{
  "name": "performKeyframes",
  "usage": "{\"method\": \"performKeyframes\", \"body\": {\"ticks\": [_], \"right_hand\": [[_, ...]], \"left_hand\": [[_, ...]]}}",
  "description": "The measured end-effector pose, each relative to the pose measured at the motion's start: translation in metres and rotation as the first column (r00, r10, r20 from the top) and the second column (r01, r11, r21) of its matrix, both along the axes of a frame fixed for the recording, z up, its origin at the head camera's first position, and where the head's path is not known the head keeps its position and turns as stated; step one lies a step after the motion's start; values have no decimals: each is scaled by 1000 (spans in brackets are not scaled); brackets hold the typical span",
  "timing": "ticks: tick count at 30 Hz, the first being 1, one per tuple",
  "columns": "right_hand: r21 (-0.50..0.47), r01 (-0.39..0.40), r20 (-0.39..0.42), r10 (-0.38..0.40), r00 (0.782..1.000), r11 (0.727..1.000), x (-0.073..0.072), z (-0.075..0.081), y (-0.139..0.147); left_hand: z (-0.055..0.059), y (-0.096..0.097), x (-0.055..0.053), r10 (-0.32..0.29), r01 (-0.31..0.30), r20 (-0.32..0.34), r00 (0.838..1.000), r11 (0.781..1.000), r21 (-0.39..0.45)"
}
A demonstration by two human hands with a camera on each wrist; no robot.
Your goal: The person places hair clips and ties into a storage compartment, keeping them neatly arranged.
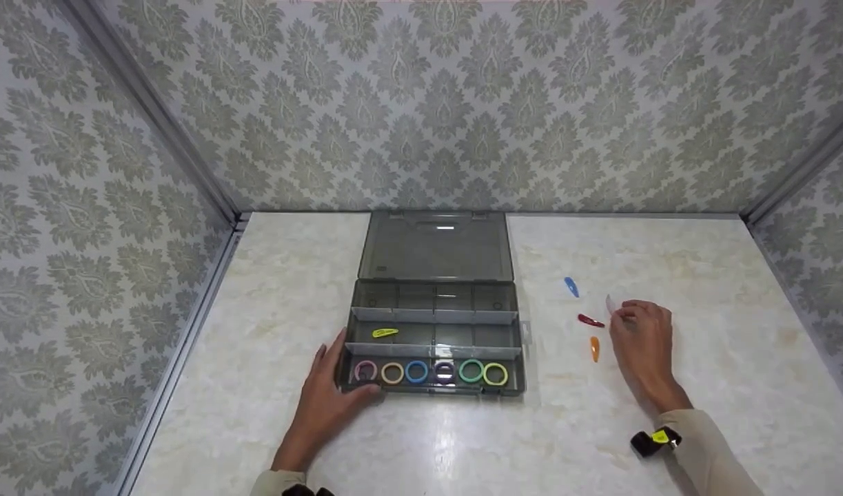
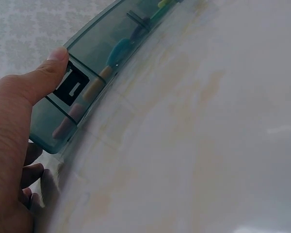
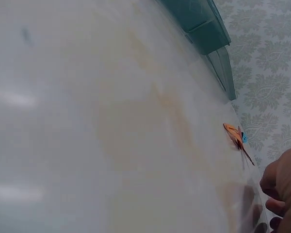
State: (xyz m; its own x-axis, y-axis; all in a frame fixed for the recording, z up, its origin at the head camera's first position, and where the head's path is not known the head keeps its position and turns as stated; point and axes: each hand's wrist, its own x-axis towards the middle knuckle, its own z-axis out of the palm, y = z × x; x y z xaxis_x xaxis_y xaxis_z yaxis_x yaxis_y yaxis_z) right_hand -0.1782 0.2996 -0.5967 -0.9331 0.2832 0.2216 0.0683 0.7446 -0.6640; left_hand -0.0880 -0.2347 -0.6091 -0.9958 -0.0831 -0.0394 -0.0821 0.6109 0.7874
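A grey see-through compartment box (image 1: 435, 351) stands on the table with its lid (image 1: 436, 246) laid back. My left hand (image 1: 324, 406) holds its front left corner, thumb on the front wall (image 2: 48, 73) and fingers along the left side. In the middle row lies a yellow hair clip (image 1: 385, 333); several coloured rings (image 1: 416, 372) line the front row. My right hand (image 1: 645, 337) pinches a white hair clip (image 1: 610, 304) at the table, its lower end hidden by the fingers. Close by lie a blue clip (image 1: 571, 286), a red clip (image 1: 590, 321) and an orange clip (image 1: 595, 349).
The pale marbled table (image 1: 573, 427) meets patterned walls (image 1: 442, 103) at the back and both sides. The lid reaches to the table's back edge. A clear latch flap (image 1: 526, 332) sticks out from the box's right side.
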Motion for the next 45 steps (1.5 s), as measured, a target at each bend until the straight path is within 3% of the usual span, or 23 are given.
{"method": "performKeyframes", "body": {"ticks": [5, 11, 20, 31, 37, 45], "right_hand": [[-61, -25, 15, 26, 1000, 998, 1, 7, -6], [-95, -132, -45, 128, 991, 987, 4, 12, -16], [-77, -245, -176, 229, 957, 966, 3, 18, -35], [-72, -345, -212, 323, 922, 936, 0, 26, -65], [-4, -392, -303, 372, 877, 920, -3, 27, -83], [-33, -449, -265, 425, 865, 893, -4, 34, -104]], "left_hand": [[0, 0, -3, 1, -1, 9, 1000, 1000, 18], [1, 1, -2, 2, -2, 11, 1000, 1000, 10], [1, 1, -2, -2, 2, -3, 1000, 1000, -6], [7, 6, -2, 31, -28, 63, 998, 998, -49], [8, 6, -1, 24, -21, 62, 998, 999, -49], [5, 5, -1, 23, -22, 19, 1000, 999, -46]]}}
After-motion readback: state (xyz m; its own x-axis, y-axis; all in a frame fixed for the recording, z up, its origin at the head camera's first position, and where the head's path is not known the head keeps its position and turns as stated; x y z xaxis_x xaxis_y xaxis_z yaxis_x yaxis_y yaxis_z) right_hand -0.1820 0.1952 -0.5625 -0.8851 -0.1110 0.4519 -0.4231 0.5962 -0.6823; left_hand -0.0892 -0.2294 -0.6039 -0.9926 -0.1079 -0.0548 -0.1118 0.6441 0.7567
